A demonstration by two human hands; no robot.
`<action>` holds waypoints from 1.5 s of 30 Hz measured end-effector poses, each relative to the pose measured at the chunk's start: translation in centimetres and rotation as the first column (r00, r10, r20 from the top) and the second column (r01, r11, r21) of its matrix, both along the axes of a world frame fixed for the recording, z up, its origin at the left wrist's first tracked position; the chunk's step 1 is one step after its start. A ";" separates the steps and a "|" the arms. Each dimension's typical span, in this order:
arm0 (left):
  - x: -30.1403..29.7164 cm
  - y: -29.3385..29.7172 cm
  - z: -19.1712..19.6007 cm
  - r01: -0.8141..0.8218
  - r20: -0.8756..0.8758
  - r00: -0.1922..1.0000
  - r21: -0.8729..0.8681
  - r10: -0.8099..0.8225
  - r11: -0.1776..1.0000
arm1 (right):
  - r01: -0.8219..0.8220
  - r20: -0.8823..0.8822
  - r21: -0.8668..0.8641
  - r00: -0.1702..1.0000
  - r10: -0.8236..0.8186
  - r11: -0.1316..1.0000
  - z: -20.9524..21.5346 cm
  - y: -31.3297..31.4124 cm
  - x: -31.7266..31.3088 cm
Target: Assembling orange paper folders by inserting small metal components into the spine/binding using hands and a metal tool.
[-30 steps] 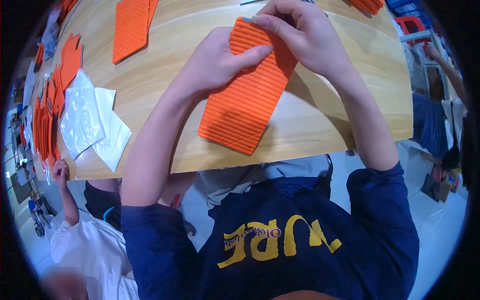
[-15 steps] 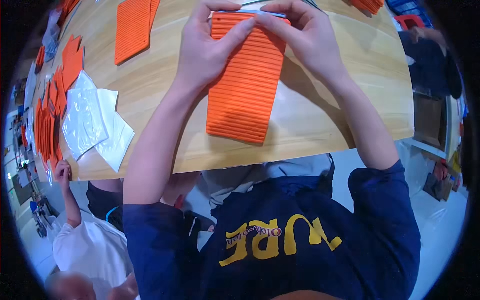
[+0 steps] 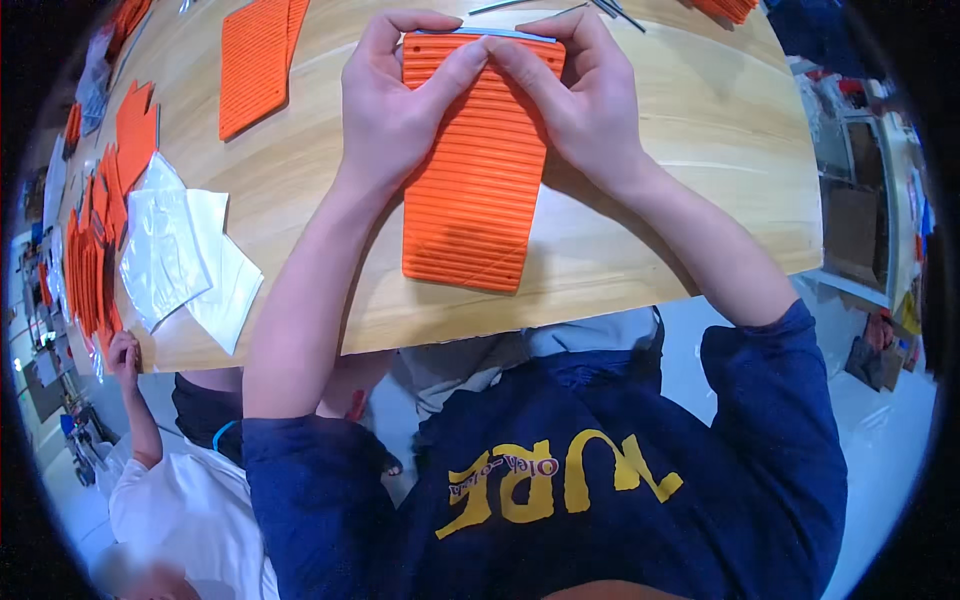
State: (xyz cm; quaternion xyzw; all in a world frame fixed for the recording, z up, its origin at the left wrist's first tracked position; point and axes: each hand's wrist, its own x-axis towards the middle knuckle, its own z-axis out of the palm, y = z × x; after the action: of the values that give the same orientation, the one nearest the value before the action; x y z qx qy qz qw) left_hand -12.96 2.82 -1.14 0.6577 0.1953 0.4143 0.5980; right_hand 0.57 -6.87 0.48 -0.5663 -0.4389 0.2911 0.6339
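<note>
Pinched orange pad (image 3: 468,190) at twelve o'clock between thumbs and curled fingers of left hand (image 3: 392,112) and right hand (image 3: 592,108), along grey strip (image 3: 515,35). Perhaps risked skewed strip through uneven thumb pressure; perhaps risked nudging thin rods (image 3: 626,15), one o'clock, by reaching farther.

Ridged, matt orange panel (image 3: 470,210), smooth wood-grained tabletop (image 3: 720,180), glossy plastic-looking packets (image 3: 165,250), matt cloth shirt (image 3: 640,550)
</note>
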 end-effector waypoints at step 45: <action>-0.8 1.6 0.6 -0.016 0.075 0.997 -0.108 0.025 0.994 | -0.654 -0.364 0.057 0.690 0.625 0.755 -0.7 -0.5 2.4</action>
State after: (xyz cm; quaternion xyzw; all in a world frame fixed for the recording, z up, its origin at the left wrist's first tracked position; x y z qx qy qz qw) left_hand -13.76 4.45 -0.53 0.6062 0.2009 0.4342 0.6353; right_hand 2.97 -7.40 -0.21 -0.3384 -0.4726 0.6090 0.5396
